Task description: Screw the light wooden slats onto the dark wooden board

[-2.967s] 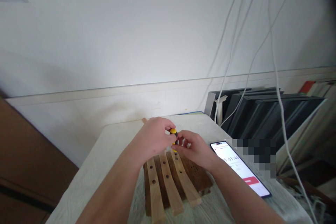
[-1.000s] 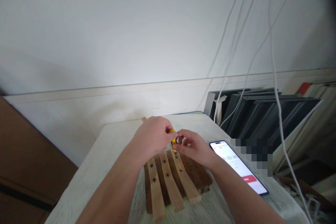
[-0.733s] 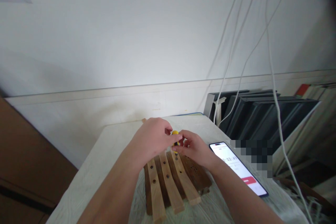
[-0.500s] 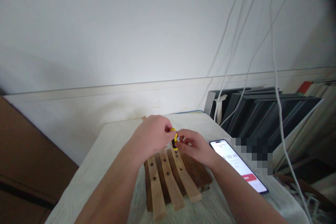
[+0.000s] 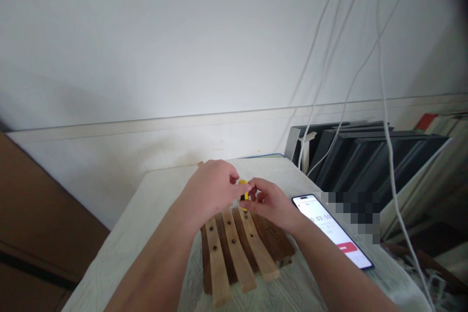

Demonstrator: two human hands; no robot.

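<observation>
A short yellow-and-black screwdriver (image 5: 243, 197) stands upright over a screw at the far end of the rightmost light wooden slat (image 5: 260, 251). My left hand (image 5: 214, 187) is at the top of its handle, thumb laid across the front and the other fingers curled behind, partly hidden. From the other side my right hand (image 5: 268, 201) pinches the handle lower down between thumb and fingers. Two more light slats, the middle slat (image 5: 239, 263) and the left slat (image 5: 219, 273), lie alongside with dark screws in them. Beneath all three is a brown wooden board (image 5: 272, 236) with small holes.
A phone (image 5: 332, 234) showing a running timer lies right of my right forearm. The table (image 5: 157, 195) has a pale cloth and meets a white wall. Dark panels (image 5: 365, 156) lean at the right, with white cables (image 5: 383, 107) hanging in front.
My left thumb has slid rightward across the screwdriver handle, and my right fingers have shifted slightly around it. The slats and board stay in place.
</observation>
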